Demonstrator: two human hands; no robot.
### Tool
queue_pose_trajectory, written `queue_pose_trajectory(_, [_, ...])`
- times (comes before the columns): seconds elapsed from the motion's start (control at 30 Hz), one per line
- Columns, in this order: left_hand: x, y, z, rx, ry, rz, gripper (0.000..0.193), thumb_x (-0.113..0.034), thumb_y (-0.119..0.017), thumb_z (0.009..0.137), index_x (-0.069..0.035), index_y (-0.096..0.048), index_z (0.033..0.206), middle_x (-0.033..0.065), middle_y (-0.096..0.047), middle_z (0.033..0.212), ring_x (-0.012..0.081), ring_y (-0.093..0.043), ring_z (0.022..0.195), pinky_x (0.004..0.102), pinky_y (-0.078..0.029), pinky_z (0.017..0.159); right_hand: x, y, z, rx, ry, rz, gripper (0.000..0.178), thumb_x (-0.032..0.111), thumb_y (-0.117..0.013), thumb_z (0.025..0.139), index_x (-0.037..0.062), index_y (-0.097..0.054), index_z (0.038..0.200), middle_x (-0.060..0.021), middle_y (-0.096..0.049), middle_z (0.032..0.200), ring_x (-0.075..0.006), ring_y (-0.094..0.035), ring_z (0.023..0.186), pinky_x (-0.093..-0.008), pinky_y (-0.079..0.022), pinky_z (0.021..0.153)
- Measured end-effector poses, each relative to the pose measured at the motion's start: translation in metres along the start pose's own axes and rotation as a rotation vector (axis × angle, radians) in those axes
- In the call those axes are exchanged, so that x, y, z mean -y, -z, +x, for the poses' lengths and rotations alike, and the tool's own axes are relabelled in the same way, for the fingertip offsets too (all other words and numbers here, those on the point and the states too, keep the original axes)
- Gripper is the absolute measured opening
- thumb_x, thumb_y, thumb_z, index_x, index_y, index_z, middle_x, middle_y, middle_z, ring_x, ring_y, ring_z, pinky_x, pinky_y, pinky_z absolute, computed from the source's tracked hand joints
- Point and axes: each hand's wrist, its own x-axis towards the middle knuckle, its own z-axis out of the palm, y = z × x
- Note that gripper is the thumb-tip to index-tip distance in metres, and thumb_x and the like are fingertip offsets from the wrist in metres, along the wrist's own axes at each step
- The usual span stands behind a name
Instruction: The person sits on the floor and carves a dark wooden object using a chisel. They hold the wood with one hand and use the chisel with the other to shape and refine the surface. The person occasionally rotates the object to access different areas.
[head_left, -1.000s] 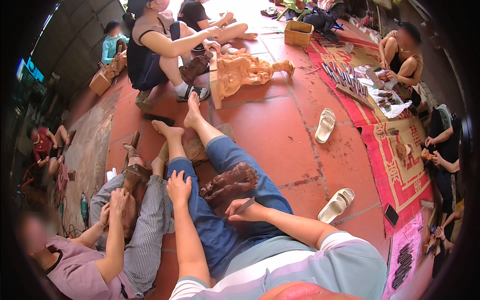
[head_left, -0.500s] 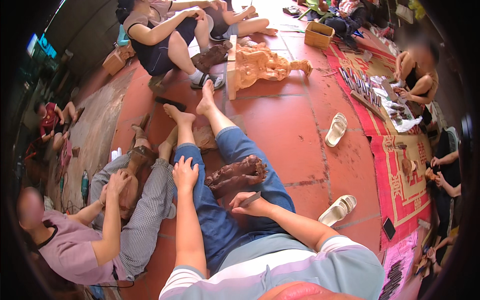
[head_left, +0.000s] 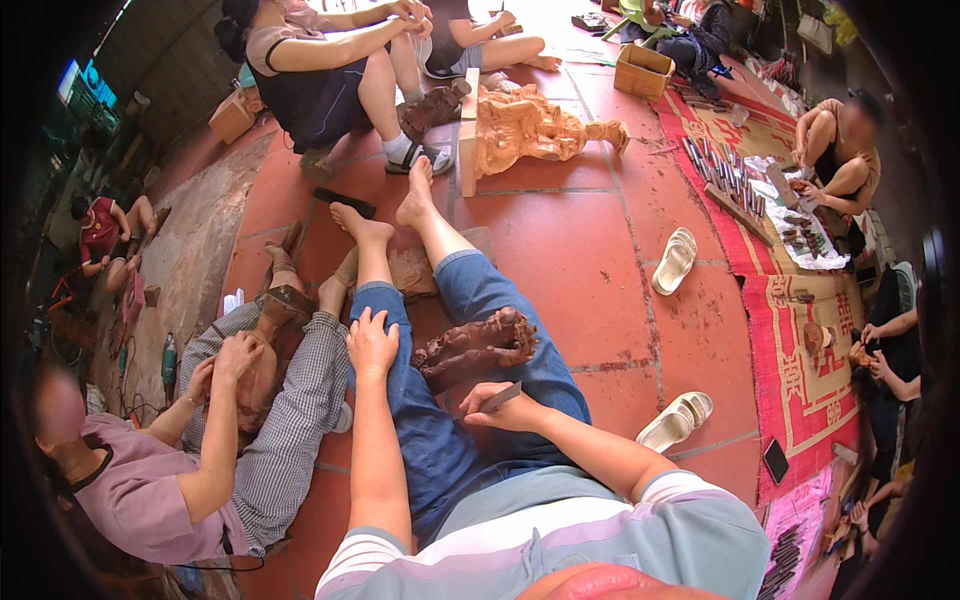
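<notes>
My left hand [head_left: 372, 342] lies flat on my left knee, fingers stretched out and holding nothing. A dark reddish-brown wood carving [head_left: 476, 350] rests across my legs, between the knees. Just below the carving, my right hand [head_left: 492, 406] is closed around a flat grey metal blade [head_left: 500, 397], whose end sticks out past the fingers to the upper right. Neither the blade nor my left hand touches the carving. The part of the blade inside my fist is hidden.
To my left, a person in striped trousers handles a wooden carving [head_left: 262, 375]. A large pale wood statue [head_left: 540, 130] lies ahead on the tiles. Sandals [head_left: 675, 262] lie to the right, beside a red mat [head_left: 775, 350] with several carving tools [head_left: 725, 175]. Other people sit around.
The view has shifted slightly. My hands, the blade and the carving keep their places. The person on my left has moved their hands a little on their own carving.
</notes>
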Motion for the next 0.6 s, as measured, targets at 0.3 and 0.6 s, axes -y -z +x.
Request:
queue_pose_trajectory(0.3, [-0.0017,0.0012,-0.0003,0.014,-0.017,0.023,0.038,-0.032,-0.066,0.082,-0.014,-0.066,0.114,0.0128,-0.054,0.133,0.0346,-0.053,0.116,0.0463,-0.044,0.095,0.0014,0.0008,-0.0001,0.001,0.002,-0.002,0.018,0.013,-0.077,0.077,0.0041,-0.062,0.08,-0.0066,-0.069,0.089,-0.0196,-0.066,0.085,-0.0317,-0.052,0.075])
queue_pose_trajectory(0.6, [-0.0012,0.0003,-0.001,0.005,-0.023,0.016,0.038,-0.033,-0.066,0.081,-0.014,-0.066,0.114,0.0125,-0.055,0.133,0.0345,-0.053,0.116,0.046,-0.044,0.095,0.0,0.0001,-0.0009,-0.006,0.017,0.008,0.018,0.013,-0.077,0.077,0.0039,-0.062,0.08,-0.0068,-0.069,0.089,-0.02,-0.066,0.085,-0.0316,-0.052,0.075])
